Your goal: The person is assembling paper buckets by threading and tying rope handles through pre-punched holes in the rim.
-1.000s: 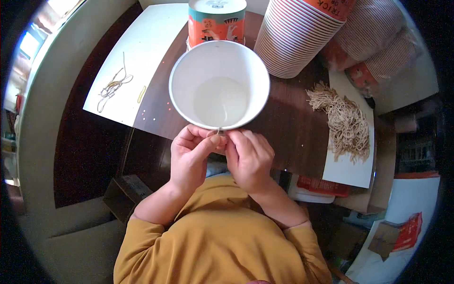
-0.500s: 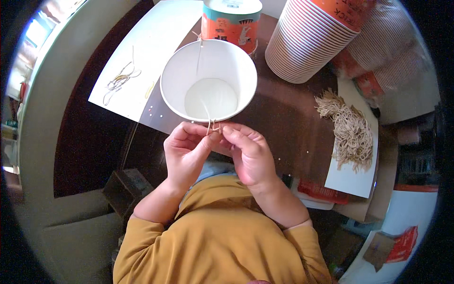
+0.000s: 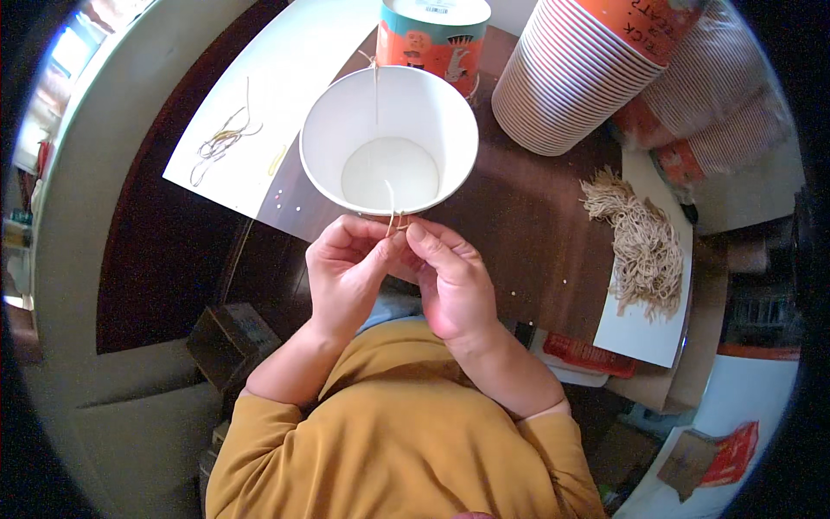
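A large white paper bucket (image 3: 322, 147) stands at the near edge of the table, its open mouth tilted toward me. At its near rim my left hand (image 3: 350, 259) and my right hand (image 3: 454, 268) pinch a thin beige string (image 3: 394, 221) with thumbs and fingertips. The string forms a small loop or knot between them, and a loose end reaches over the rim into the bucket. More string (image 3: 370, 59) is knotted at the far rim and hangs down inside. The bucket's outer wall is mostly hidden.
Behind the bucket stands an orange and teal printed bucket (image 3: 432, 48). A tall stack of nested buckets (image 3: 579, 78) rises at right, near plastic-wrapped stacks (image 3: 718, 104). Cut beige strings (image 3: 644, 246) lie in a bundle on white card. Loose dark cords (image 3: 225, 143) rest on a white sheet (image 3: 294, 78).
The string between my fingertips has been drawn into a more upright loop, its loose end shifting right. My view has moved slightly; both hands stay at the near rim.
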### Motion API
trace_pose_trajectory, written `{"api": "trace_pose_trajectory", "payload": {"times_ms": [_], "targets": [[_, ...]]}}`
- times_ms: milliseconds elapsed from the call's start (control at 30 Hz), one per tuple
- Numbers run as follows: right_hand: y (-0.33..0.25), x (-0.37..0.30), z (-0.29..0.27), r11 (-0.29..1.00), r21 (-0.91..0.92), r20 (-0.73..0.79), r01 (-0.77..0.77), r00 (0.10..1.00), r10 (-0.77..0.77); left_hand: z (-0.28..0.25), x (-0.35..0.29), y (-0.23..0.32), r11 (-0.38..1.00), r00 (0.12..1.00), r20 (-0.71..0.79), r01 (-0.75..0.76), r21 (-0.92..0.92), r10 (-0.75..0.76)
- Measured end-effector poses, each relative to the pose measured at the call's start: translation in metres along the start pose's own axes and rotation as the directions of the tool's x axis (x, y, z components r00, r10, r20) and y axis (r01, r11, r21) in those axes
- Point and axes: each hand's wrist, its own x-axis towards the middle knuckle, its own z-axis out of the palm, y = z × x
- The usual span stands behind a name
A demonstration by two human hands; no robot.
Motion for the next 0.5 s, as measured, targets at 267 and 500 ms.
{"api": "trace_pose_trajectory", "payload": {"times_ms": [267,500], "targets": [[0.005,-0.002,0.0,0.839,-0.428,0.045,0.335,0.936,-0.35,-0.003,0.002,-0.006,0.987,0.998,-0.021,-0.058,0.148,0.062],[-0.005,-0.003,-0.01,0.649,-0.662,0.051,0.375,0.886,-0.46,-0.002,0.002,-0.003,0.984,0.996,-0.027,-0.077,0.158,0.083]]}}
